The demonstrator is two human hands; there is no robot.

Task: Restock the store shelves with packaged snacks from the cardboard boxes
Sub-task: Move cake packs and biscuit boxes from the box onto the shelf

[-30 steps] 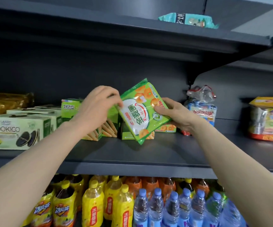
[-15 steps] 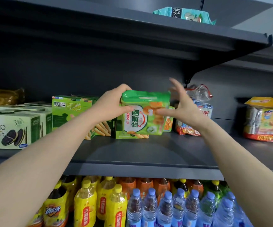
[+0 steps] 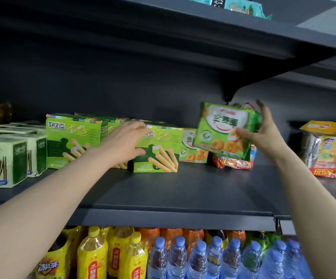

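Shelf (image 3: 183,190) partly stocked, front bare. My right hand (image 3: 267,135) grips green snack pack (image 3: 226,130) above red bag (image 3: 232,163), not placed yet; left hand (image 3: 126,142) fingers straight on biscuit box (image 3: 159,152). Cardboard boxes not visible.

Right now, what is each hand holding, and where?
The right hand grips the green ring-biscuit packet by its right edge. The left hand rests on a green biscuit-stick box, holding nothing.

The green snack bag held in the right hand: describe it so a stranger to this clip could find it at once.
Find the dark middle shelf above the drink bottles. At its right-centre, the right hand holds the green snack bag raised off the shelf. Unlike the matching bag standing on the shelf behind, it hangs tilted in the air.
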